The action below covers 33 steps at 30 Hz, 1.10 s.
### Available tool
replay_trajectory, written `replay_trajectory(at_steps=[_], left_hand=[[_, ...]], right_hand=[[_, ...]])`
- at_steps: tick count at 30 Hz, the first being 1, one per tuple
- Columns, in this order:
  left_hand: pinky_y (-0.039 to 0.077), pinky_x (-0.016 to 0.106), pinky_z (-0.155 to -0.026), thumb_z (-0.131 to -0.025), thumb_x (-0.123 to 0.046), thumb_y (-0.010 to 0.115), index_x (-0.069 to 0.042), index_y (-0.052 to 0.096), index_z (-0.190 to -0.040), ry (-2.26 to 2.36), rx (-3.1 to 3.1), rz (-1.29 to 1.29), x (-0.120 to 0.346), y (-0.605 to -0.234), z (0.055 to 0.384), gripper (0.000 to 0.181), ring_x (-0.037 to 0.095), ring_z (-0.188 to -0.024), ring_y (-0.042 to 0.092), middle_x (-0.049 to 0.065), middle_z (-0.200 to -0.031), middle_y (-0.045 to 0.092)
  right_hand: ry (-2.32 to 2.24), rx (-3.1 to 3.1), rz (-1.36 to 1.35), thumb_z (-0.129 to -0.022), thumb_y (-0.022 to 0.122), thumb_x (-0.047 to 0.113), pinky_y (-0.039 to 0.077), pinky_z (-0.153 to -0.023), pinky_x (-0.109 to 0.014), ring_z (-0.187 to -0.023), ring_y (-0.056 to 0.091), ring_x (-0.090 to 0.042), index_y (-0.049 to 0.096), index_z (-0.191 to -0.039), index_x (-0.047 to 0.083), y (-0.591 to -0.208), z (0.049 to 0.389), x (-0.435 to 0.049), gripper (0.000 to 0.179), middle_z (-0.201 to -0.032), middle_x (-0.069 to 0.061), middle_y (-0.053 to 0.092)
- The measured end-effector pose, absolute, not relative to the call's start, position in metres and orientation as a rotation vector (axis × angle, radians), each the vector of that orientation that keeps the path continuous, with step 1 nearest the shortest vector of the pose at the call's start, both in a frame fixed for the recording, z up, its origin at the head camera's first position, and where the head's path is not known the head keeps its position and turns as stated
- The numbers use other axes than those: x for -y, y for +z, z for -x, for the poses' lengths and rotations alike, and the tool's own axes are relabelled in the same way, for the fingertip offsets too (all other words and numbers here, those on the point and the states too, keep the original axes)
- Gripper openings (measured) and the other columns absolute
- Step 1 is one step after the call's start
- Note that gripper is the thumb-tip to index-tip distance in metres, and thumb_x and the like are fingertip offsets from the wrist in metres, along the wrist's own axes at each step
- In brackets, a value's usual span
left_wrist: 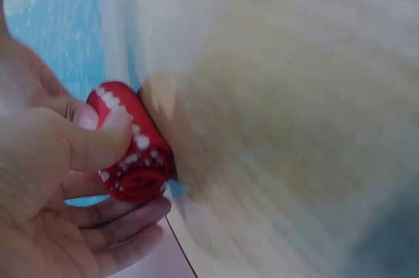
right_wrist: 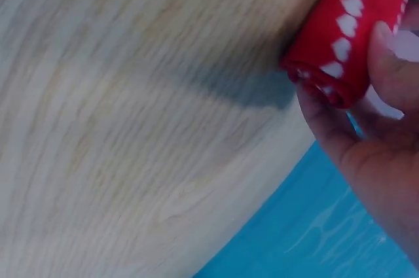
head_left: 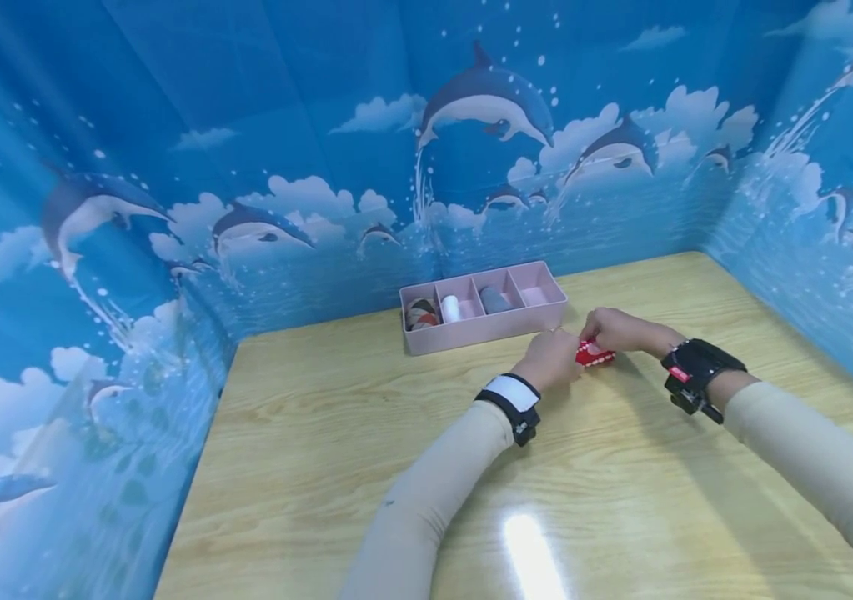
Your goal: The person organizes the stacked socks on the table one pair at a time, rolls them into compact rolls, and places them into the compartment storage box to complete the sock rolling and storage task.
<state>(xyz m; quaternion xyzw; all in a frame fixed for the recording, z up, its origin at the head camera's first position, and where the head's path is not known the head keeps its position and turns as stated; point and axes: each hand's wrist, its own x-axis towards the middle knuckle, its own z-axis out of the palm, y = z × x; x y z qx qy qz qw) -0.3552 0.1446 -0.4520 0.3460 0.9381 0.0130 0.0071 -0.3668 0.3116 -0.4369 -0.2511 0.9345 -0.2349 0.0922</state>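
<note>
A red rolled-up sock (head_left: 594, 354) with rows of white hearts is between my two hands, close over the wooden table. My left hand (head_left: 550, 358) pinches one end of it; in the left wrist view the thumb lies across the roll (left_wrist: 145, 135) and the fingers are beneath its spiral end. My right hand (head_left: 617, 329) holds the other end. The right wrist view shows the roll (right_wrist: 337, 36) between that hand's thumb and fingers, its coiled end facing the camera.
A pink tray (head_left: 482, 331) with four compartments stands at the table's back edge. From the left it holds a patterned roll (head_left: 422, 314), a white roll (head_left: 451, 308) and a grey roll (head_left: 494, 300). Blue dolphin-print curtains (head_left: 306, 125) border the table (head_left: 336, 450).
</note>
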Motion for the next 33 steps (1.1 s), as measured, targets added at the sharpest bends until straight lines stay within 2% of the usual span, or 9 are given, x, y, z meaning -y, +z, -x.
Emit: replay_trajectory(at_steps=[3, 5, 8, 11, 14, 21, 26, 30, 33], left_hand=[[0.045, 0.019, -0.066, -0.098, -0.038, 0.066, -0.015, 0.072, -0.101, 0.087, -2.893, -1.062, -0.143, -0.451, 0.364, 0.024, 0.006, -0.072, 0.056, -0.006, -0.088, 0.068], [0.043, 0.019, -0.066, -0.1, -0.04, 0.064, -0.014, 0.072, -0.098, 0.101, -2.874, -1.049, -0.144, -0.451, 0.369, 0.026, 0.006, -0.069, 0.053, -0.006, -0.085, 0.066], [0.044, 0.02, -0.068, -0.101, -0.041, 0.061, -0.013, 0.071, -0.095, 0.09, -2.859, -1.018, -0.144, -0.449, 0.375, 0.029, 0.007, -0.069, 0.051, -0.006, -0.081, 0.062], [0.044, 0.021, -0.07, -0.102, -0.039, 0.059, -0.012, 0.069, -0.093, 0.123, -2.826, -0.971, -0.143, -0.449, 0.38, 0.03, 0.008, -0.069, 0.051, -0.006, -0.079, 0.057], [0.042, 0.022, -0.07, -0.104, -0.037, 0.057, -0.011, 0.069, -0.092, 0.209, -2.77, -0.927, -0.142, -0.449, 0.384, 0.031, 0.01, -0.069, 0.051, -0.003, -0.077, 0.053], [0.05, 0.023, -0.082, -0.098, -0.035, 0.069, -0.007, 0.068, -0.108, 0.396, -2.73, -0.854, -0.138, -0.442, 0.387, 0.03, 0.011, -0.084, 0.061, 0.0, -0.093, 0.068], [0.051, 0.022, -0.084, -0.091, -0.037, 0.077, -0.013, 0.07, -0.106, 0.259, -2.911, -0.922, -0.142, -0.443, 0.383, 0.03, 0.009, -0.09, 0.064, -0.003, -0.099, 0.071], [0.054, 0.023, -0.073, -0.097, -0.036, 0.069, -0.022, 0.075, -0.102, -0.108, -3.091, -1.033, -0.148, -0.447, 0.376, 0.016, 0.006, -0.087, 0.067, -0.009, -0.096, 0.072], [0.056, 0.024, -0.069, -0.1, -0.038, 0.063, -0.026, 0.075, -0.105, -0.308, -3.109, -1.086, -0.152, -0.449, 0.369, 0.018, 0.006, -0.087, 0.067, -0.01, -0.096, 0.072]], right_hand=[[-0.625, -2.894, 0.77, -0.078, 0.069, -0.007, 0.035, -0.071, -0.032, -0.073, 0.046, -0.018, 0.078, -0.098, -0.006, -0.441, 0.363, -0.309, 0.021, -0.078, -0.008, 0.06], [-0.563, -2.981, 0.766, -0.08, 0.07, -0.008, 0.038, -0.074, -0.037, -0.075, 0.05, -0.022, 0.077, -0.102, -0.007, -0.445, 0.359, -0.307, 0.022, -0.081, -0.01, 0.061], [-0.526, -3.091, 0.729, -0.085, 0.068, -0.01, 0.049, -0.076, -0.045, -0.08, 0.059, -0.025, 0.074, -0.1, -0.006, -0.45, 0.351, -0.306, 0.017, -0.086, -0.011, 0.065], [-0.519, -3.156, 0.712, -0.089, 0.065, -0.008, 0.054, -0.078, -0.049, -0.084, 0.064, -0.027, 0.07, -0.095, -0.001, -0.455, 0.343, -0.307, 0.011, -0.089, -0.011, 0.069], [-0.544, -3.152, 0.711, -0.093, 0.065, -0.001, 0.056, -0.08, -0.05, -0.087, 0.068, -0.029, 0.071, -0.098, -0.002, -0.459, 0.335, -0.309, 0.007, -0.092, -0.013, 0.071], [-0.509, -3.129, 0.736, -0.084, 0.081, 0.008, 0.053, -0.089, -0.052, -0.103, 0.064, -0.036, 0.069, -0.117, -0.012, -0.462, 0.324, -0.311, 0.04, -0.109, -0.022, 0.066], [-0.417, -3.176, 0.783, -0.08, 0.082, 0.001, 0.054, -0.081, -0.048, -0.091, 0.062, -0.03, 0.072, -0.111, -0.01, -0.461, 0.327, -0.306, 0.035, -0.098, -0.018, 0.064], [-0.397, -3.156, 0.762, -0.078, 0.079, -0.005, 0.05, -0.067, -0.039, -0.074, 0.057, -0.02, 0.073, -0.095, -0.005, -0.458, 0.335, -0.303, 0.018, -0.083, -0.01, 0.063], [-0.448, -3.107, 0.701, -0.081, 0.075, -0.007, 0.049, -0.066, -0.037, -0.072, 0.057, -0.019, 0.071, -0.091, -0.002, -0.457, 0.34, -0.303, 0.012, -0.081, -0.009, 0.065]])
